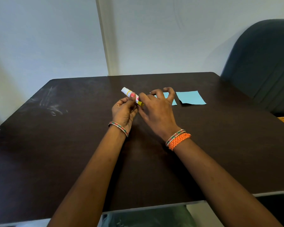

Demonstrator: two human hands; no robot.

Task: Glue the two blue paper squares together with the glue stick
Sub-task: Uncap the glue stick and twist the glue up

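Fingers of the left hand: closed round the glue stick, thumb with pink nail pressed on its barrel. Fingers of the right hand: spread and curled, holding nothing clearly; whether the thumb side touches the stick's near end cannot be told. Glue stick: white barrel with yellow band, yellow near end, tilted, far end up and to the left, held above the tabletop at centre. Blue squares: two, flat on the tabletop, right of the hands, side by side and apart. Left square: largely hidden behind the right hand's fingers, only its right part showing. Right square: fully visible, just beside the first, a narrow dark gap between them, near edge slightly uneven. Tabletop: dark brown, pale scuff marks toward the far left. Left wrist: one beaded bangle. Right wrist: a like bangle with an orange braided band touching it on the forearm side. Chair: dark, padded, at the far right corner of the tabletop. Wall: pale, behind the tabletop, with a vertical cream strip.
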